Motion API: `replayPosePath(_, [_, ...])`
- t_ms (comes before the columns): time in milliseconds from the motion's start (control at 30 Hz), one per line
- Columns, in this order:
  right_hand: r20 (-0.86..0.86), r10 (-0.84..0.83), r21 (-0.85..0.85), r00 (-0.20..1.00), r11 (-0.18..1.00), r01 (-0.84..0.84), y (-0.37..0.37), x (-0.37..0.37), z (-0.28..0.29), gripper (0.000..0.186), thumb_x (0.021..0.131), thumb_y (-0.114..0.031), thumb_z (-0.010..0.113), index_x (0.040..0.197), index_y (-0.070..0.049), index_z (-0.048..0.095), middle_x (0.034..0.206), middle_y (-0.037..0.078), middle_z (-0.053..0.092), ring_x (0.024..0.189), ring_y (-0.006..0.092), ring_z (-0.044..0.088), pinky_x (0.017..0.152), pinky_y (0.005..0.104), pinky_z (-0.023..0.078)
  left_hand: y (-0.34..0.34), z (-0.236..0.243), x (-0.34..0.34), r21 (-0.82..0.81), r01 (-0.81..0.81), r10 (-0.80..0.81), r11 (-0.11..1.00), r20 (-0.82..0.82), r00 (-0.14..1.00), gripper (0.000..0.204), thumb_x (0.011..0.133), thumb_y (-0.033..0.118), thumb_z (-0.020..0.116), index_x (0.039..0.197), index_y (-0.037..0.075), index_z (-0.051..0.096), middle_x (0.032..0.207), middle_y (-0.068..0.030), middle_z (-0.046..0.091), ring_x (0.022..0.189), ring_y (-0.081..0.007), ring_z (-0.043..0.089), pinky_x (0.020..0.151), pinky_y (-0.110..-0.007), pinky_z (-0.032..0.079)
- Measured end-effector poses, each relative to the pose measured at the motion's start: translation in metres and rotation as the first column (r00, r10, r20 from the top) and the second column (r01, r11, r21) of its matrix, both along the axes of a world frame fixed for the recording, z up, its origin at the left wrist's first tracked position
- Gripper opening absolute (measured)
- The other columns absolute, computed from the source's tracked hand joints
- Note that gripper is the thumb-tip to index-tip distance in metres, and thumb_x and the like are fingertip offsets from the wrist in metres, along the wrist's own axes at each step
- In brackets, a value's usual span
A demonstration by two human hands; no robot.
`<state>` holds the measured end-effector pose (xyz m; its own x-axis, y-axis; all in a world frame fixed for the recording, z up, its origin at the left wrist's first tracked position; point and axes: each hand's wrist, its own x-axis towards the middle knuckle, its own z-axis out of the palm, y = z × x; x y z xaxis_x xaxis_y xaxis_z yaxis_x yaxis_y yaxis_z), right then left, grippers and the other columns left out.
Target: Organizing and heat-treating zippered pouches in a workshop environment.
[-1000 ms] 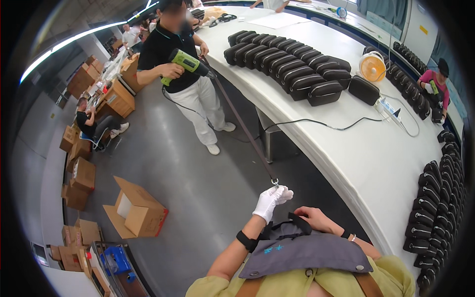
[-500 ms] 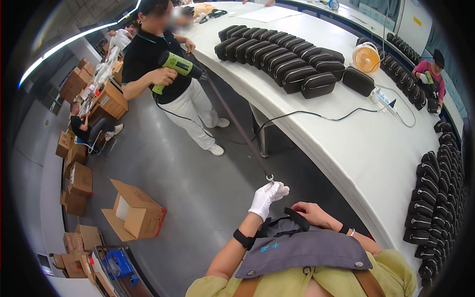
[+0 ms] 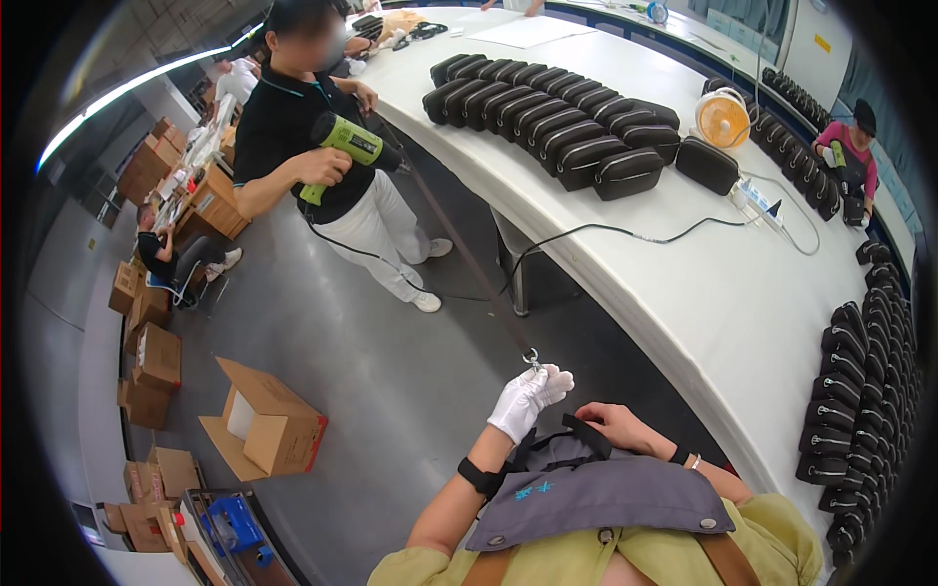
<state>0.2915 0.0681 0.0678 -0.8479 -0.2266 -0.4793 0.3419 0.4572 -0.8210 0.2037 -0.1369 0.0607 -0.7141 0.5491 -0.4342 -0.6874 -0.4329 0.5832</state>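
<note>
My left hand (image 3: 523,400), in a white glove, pinches a metal clasp (image 3: 532,359) at the lower end of a long dark strap (image 3: 467,259), which stretches taut up toward a person (image 3: 313,117) in a black shirt. That person grips a green heat gun (image 3: 347,142) beside the strap's upper part, the other hand up by the strap's far end. My bare right hand (image 3: 620,425) is curled on a black strap (image 3: 589,430) at the top of the grey apron (image 3: 596,503) on my body, its thumb hidden.
A curved white table (image 3: 703,322) at right bears rows of black pouches (image 3: 537,127), a fan (image 3: 723,119), power strip (image 3: 757,200) and cables. An open carton (image 3: 264,430), stacked boxes (image 3: 156,356) and a trolley (image 3: 230,527) stand left. Other workers sit or stand farther off (image 3: 850,156).
The view has shifted slightly, so most things appear further left. The person opposite has moved the heat gun a little. Both my hands keep their holds, and the strap stays stretched.
</note>
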Motion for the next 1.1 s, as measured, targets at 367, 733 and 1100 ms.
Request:
replayPosePath(367, [-0.028,0.015,0.004,1.000,1.000,-0.014,0.001,-0.002,0.001,0.029,0.095,-0.022,0.060,0.116,-0.002,0.062,0.107,0.013,0.069,0.100,0.0212,0.065,0.089,0.0329,0.050,-0.001,-0.004,0.000,-0.007,0.000,0.000,1.000,0.021,1.000,0.020,0.097,0.021,0.058,0.109,0.005,0.062,0.110,-0.0148,0.068,0.103,-0.0291,0.067,0.091,-0.039,0.053])
replayPosePath(733, [-0.023,0.012,-0.005,1.000,1.000,-0.012,-0.001,-0.001,0.004,0.029,0.095,-0.023,0.060,0.116,-0.002,0.062,0.106,0.013,0.069,0.099,0.0214,0.066,0.088,0.0328,0.050,-0.011,-0.015,0.001,0.034,-0.012,0.009,0.999,0.085,0.996,0.019,0.097,0.020,0.057,0.109,0.006,0.061,0.111,-0.0137,0.068,0.105,-0.0294,0.066,0.093,-0.039,0.053])
replayPosePath(1100, [-0.019,0.008,0.001,1.000,1.000,-0.008,-0.001,0.000,0.004,0.031,0.093,-0.021,0.060,0.117,-0.002,0.062,0.110,0.015,0.069,0.103,0.0255,0.067,0.090,0.0332,0.051,-0.013,-0.018,0.002,0.010,-0.017,0.016,1.000,0.078,0.997,0.018,0.098,0.020,0.056,0.108,0.006,0.061,0.112,-0.0133,0.067,0.106,-0.0290,0.065,0.093,-0.039,0.053])
